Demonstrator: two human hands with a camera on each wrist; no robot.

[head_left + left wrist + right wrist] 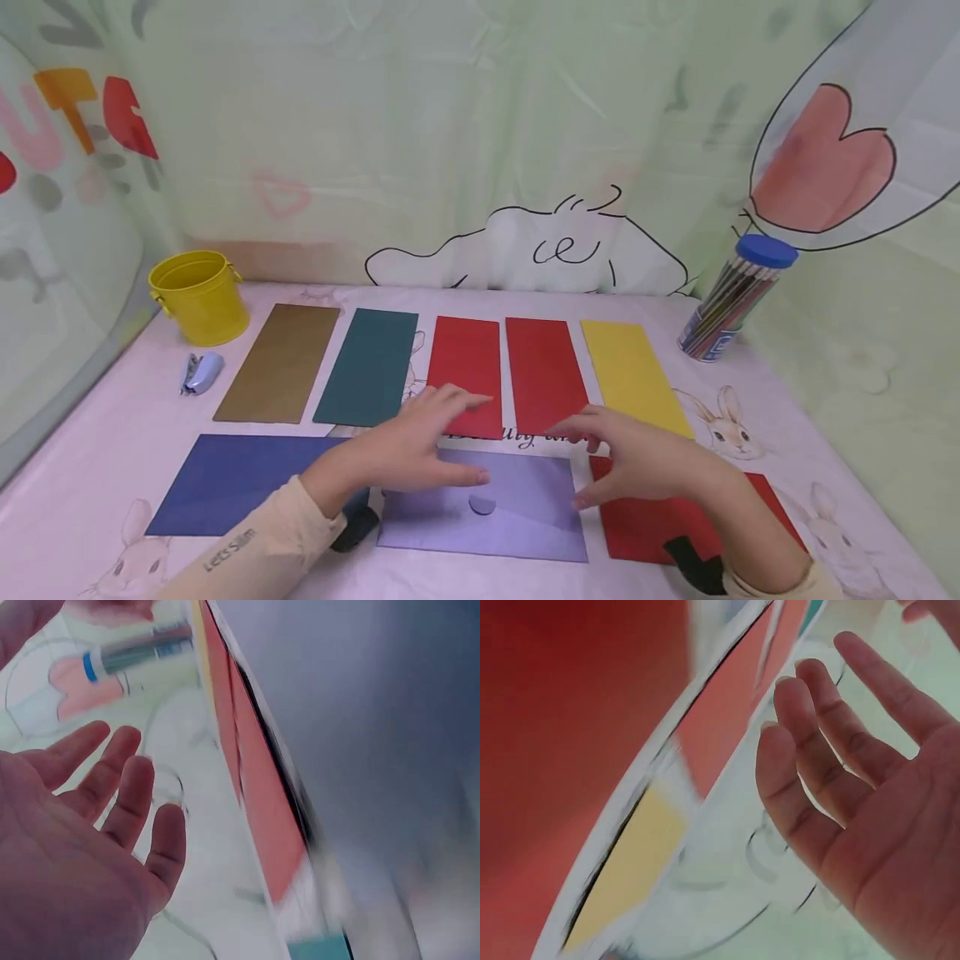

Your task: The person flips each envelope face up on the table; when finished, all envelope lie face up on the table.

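My left hand [423, 446] hovers over the upper left of a lavender rectangular piece [528, 517] with a small half-round notch mark in its middle. My right hand [648, 462] is above the gap between that piece and a red rectangle [630, 533] at the front right. Both hands have spread, slightly bent fingers and hold nothing; the bare palms show in the two wrist views. A blue rectangle [232, 487] lies at the front left, partly covered by my left forearm. Behind the hands lie two more red rectangles [465, 354], side by side.
The back row also has brown [277, 362], dark green [367, 367] and yellow [633, 367] rectangles. A yellow bucket [202, 300] and a small light-blue stapler [201, 372] stand at the left. A clear tube of pencils [731, 308] with a blue lid is at the back right.
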